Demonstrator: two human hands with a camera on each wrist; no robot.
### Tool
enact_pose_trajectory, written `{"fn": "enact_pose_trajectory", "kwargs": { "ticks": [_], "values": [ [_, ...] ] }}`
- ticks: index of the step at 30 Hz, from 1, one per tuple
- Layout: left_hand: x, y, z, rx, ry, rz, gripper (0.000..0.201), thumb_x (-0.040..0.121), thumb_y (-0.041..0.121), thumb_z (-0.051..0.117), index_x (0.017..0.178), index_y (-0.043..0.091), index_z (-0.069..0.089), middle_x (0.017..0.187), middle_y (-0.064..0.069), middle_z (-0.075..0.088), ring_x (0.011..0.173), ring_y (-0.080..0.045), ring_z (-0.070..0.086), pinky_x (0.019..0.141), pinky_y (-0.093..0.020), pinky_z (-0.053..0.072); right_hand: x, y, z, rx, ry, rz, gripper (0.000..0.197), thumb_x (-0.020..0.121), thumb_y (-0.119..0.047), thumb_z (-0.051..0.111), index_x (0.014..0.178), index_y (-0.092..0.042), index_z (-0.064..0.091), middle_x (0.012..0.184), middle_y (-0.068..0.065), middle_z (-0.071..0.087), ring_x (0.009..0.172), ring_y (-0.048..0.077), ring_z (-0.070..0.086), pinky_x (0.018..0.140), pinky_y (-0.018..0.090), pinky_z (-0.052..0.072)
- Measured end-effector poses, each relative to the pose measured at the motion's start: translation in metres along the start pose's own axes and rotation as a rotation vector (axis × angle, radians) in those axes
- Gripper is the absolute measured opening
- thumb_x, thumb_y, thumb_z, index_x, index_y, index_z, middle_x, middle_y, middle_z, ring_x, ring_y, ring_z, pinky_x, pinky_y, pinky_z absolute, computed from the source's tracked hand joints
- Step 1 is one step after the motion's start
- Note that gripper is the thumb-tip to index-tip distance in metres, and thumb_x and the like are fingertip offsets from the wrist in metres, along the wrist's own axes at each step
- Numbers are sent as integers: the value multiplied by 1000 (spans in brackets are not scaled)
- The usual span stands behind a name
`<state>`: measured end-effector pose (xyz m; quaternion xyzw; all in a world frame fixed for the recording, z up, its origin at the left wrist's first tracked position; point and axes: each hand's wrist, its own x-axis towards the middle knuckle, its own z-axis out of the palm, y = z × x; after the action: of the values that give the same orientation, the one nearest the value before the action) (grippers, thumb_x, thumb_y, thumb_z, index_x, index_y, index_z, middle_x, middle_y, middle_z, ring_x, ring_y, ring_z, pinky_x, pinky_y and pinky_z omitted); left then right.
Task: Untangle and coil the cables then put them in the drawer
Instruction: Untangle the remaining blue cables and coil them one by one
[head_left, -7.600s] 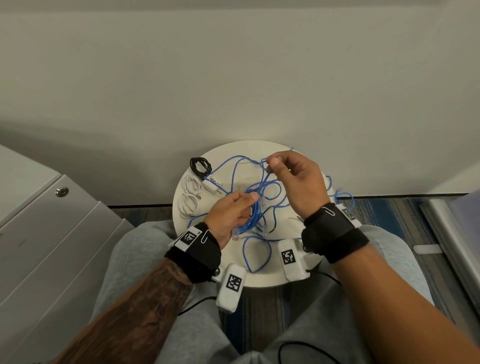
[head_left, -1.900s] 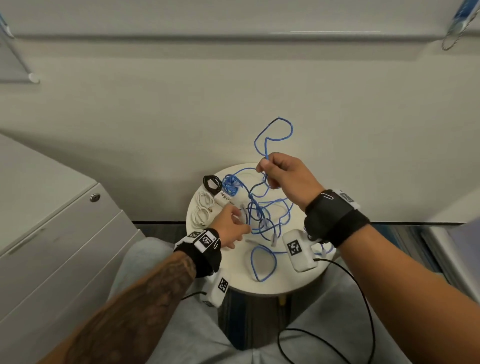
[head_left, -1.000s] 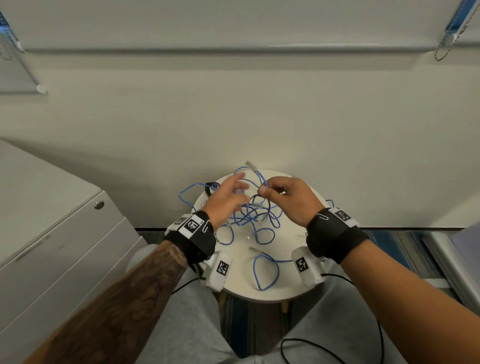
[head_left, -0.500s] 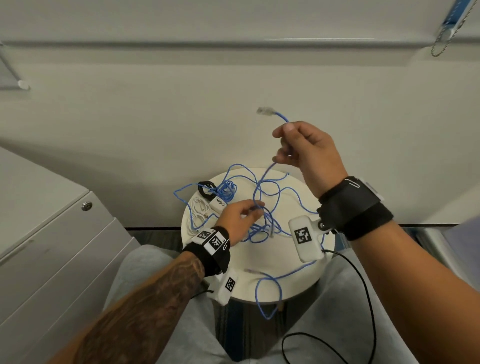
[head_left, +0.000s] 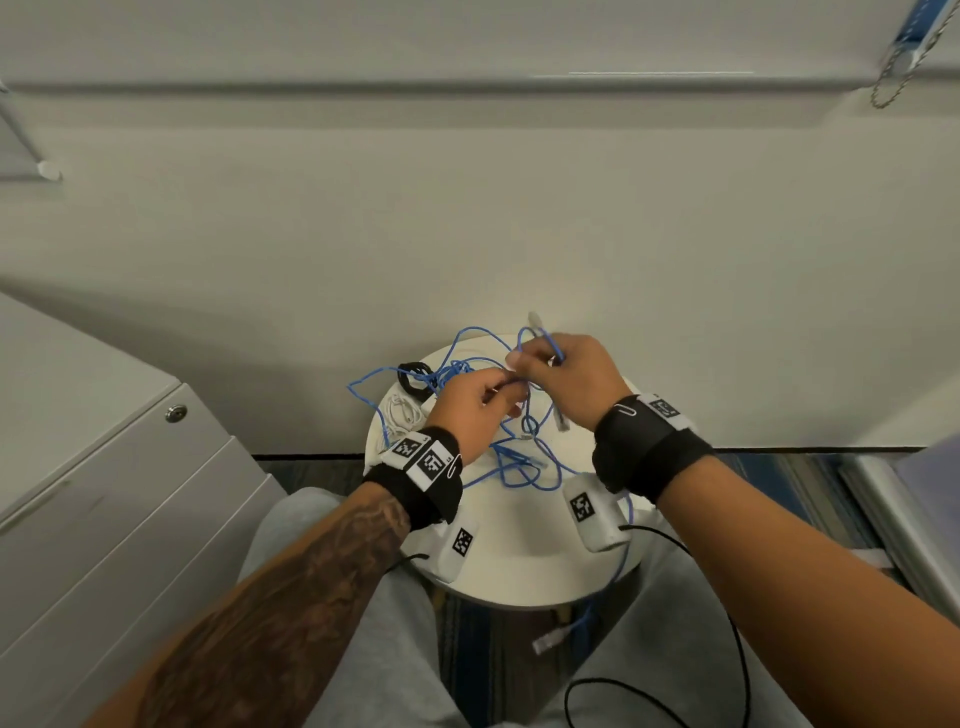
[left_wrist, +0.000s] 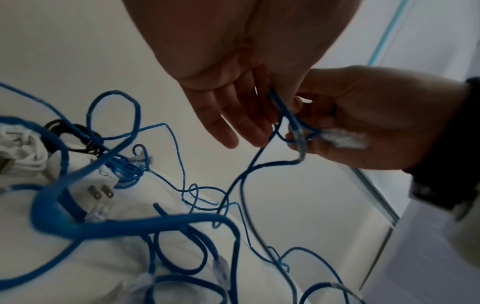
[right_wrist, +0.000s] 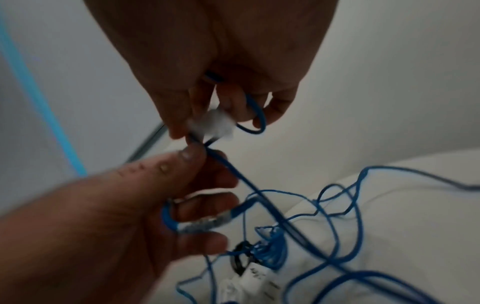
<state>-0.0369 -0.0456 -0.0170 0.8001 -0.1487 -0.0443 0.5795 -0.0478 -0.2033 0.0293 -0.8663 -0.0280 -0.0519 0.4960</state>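
The blue cables lie tangled across the round worktop, one end hanging off its near edge. The right hand has its fingers clamped on a plug end; the left hand pinches the same strand just beside it. Untangling is under way, I judge; next, draw that end free through the loops. The filing cabinet at left looks closed.

Blurred grips, hidden strands
Motion blur smears the clear plug between the right hand's fingers; the left hand covers part of the blue cables
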Motion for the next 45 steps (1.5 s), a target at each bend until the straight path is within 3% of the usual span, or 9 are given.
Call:
{"fn": "enact_pose_trajectory", "kwargs": {
  "ticks": [3, 7, 11, 17, 23, 30, 36, 40, 45],
  "values": [
    [2, -6, -3, -30, 14, -70, 22, 101, 21, 50, 98, 14, 71, 91, 0, 72, 72, -14, 70, 61, -26, 53, 10, -13, -11, 159, 125, -16, 24, 98, -30, 61, 85, -14, 71, 82, -2, 71, 75, 8, 63, 71, 15, 47],
    [5, -25, -4, 33, -17, -216, 23, 99, 17, 50, 91, 9, 71, 82, -1, 70, 63, -12, 63, 59, -29, 52, 21, -47, -38, 576, 118, -58, 26, 107, -21, 43, 83, -15, 53, 71, 3, 64, 72, 20, 67, 82, 33, 55],
    [6, -30, -1, -45, 7, -322, 25, 101, 10, 44, 107, 11, 67, 82, -4, 69, 59, -15, 62, 55, -28, 52, 28, -76, -58, 850, 106, -12, 26, 108, -30, 37, 86, -19, 47, 61, -3, 35, 52, 13, 41, 64, 39, 57],
    [11, -15, -2, -108, -26, -267, 39, 98, -1, 35, 94, 15, 70, 81, -7, 62, 58, -17, 60, 52, -27, 50, 39, -96, -67, 861, 180, -33, 30, 107, -31, 39, 79, -20, 46, 62, -5, 31, 58, 13, 19, 53, 28, 16],
    [28, 1, -13, 53, 16, -101, 25, 98, 11, 52, 113, 23, 69, 119, 5, 65, 109, -10, 57, 92, -21, 40, 43, -99, -54, 734, 80, -48, 28, 105, -29, 39, 80, -20, 47, 62, -4, 31, 55, 12, 22, 48, 24, 20],
    [37, 59, -28, -314, 256, -20, 53, 87, 28, 64, 137, 31, 46, 139, 11, 50, 122, -9, 53, 94, -23, 43, 27, -86, -46, 581, -346, 179, 41, 104, -40, 42, 69, -19, 50, 56, -5, 19, 49, 12, 10, 42, 21, 11],
    [28, 83, -49, -685, -41, -91, 20, 96, 12, 48, 108, 11, 65, 93, -12, 68, 86, -26, 69, 77, -38, 53, 17, -79, -53, 431, -406, 171, 41, 104, -38, 42, 76, -14, 58, 56, 0, 39, 46, 14, 30, 46, 25, 38],
    [20, 75, -51, -657, -27, -85, 15, 98, 9, 51, 102, 11, 66, 72, -5, 60, 70, -19, 63, 72, -37, 52, 14, -67, -52, 381, -241, 74, 26, 100, -24, 56, 80, -10, 61, 71, 6, 59, 68, 26, 65, 82, 37, 56],
    [9, 69, -63, -515, -96, -121, 20, 97, 9, 52, 108, 12, 68, 74, -6, 62, 81, -21, 64, 85, -43, 48, 7, -58, -53, 486, -127, 86, 22, 97, -25, 62, 81, -11, 67, 56, -5, 35, 51, 15, 39, 73, 35, 52]
  ]
}}
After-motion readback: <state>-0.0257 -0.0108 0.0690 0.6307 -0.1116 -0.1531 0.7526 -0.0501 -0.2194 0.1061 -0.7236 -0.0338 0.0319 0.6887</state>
